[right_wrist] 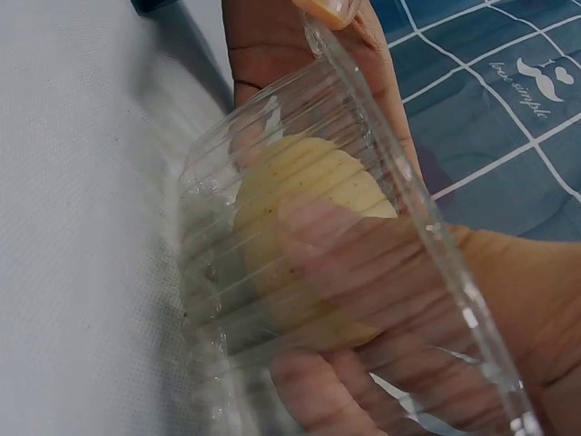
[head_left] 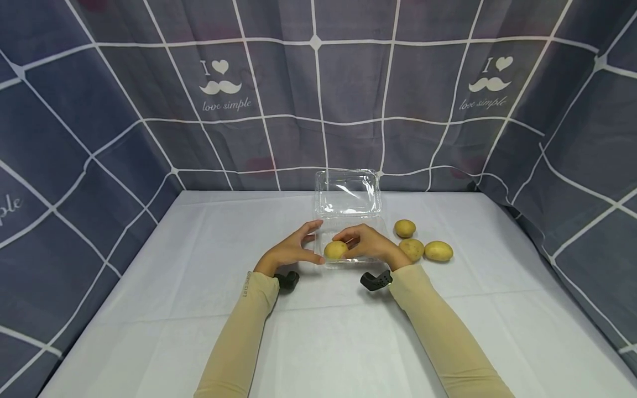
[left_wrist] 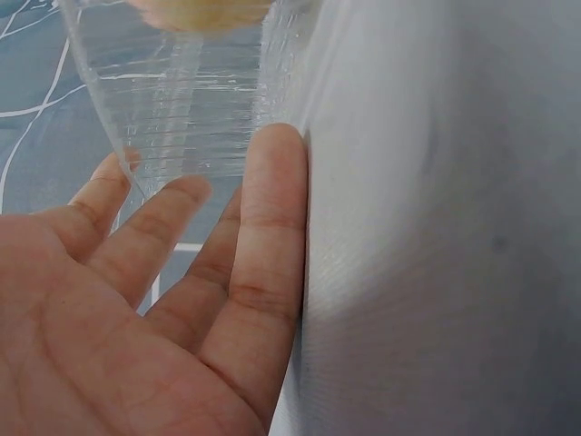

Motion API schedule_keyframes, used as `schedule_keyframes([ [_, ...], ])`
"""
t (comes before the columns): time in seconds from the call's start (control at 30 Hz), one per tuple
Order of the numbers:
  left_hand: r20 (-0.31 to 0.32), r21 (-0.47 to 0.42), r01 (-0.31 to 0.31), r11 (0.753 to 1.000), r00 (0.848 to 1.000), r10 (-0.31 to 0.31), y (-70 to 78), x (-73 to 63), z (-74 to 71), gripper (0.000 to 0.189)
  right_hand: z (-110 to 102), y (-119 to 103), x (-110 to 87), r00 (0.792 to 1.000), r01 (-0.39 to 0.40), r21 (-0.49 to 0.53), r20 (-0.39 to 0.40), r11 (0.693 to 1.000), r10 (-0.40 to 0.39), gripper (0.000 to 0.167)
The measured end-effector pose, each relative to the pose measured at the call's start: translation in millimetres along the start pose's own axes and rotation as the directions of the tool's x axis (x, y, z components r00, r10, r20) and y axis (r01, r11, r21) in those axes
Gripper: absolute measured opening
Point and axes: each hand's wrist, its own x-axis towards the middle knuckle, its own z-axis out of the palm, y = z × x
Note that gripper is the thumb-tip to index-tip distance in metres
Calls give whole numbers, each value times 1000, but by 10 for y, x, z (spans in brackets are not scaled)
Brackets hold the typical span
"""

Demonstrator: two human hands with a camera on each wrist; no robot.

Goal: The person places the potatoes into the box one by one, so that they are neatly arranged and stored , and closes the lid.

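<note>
A clear plastic clamshell box (head_left: pixel 380 224) stands on the white table with its hinged lid (head_left: pixel 347 193) raised at the back. Inside its left part is a yellow potato (head_left: pixel 335 250). My right hand (head_left: pixel 369 242) reaches in over the box and holds that potato between thumb and fingers. Through the ribbed wall in the right wrist view, the thumb lies against the potato (right_wrist: pixel 300 163). At the box's left side, my left hand (head_left: pixel 290 250) has its fingers spread. In the left wrist view, its fingertips (left_wrist: pixel 275 145) are at the wall of the box.
Three more potatoes lie right of the box: one farther back (head_left: pixel 405 228), one by the right wrist (head_left: pixel 412 250), and one farthest right (head_left: pixel 438 251). Grey checked curtains (head_left: pixel 278 77) surround the table at the back and sides.
</note>
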Motion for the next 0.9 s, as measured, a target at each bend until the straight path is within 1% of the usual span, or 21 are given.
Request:
schedule_keyframes([
  [0.2, 3, -1, -3, 1000, 1000, 3, 1, -6, -2, 109, 2, 9, 11, 999, -17, 16, 29, 1000, 17, 46],
  [0.63, -6, -7, 7, 1000, 1000, -7, -3, -21, -7, 110, 4, 38, 27, 993, 52, 41, 106, 998, -56, 45],
  [0.77, -2, -8, 6, 1000, 1000, -6, 1, -26, -4, 110, -5, 38, 27, 992, 20, 69, 123, 997, -29, 46],
  [0.9, -2, -2, 3, 1000, 1000, -3, -4, -24, -1, 109, -16, 33, 19, 992, -33, 91, 127, 995, 21, 48],
])
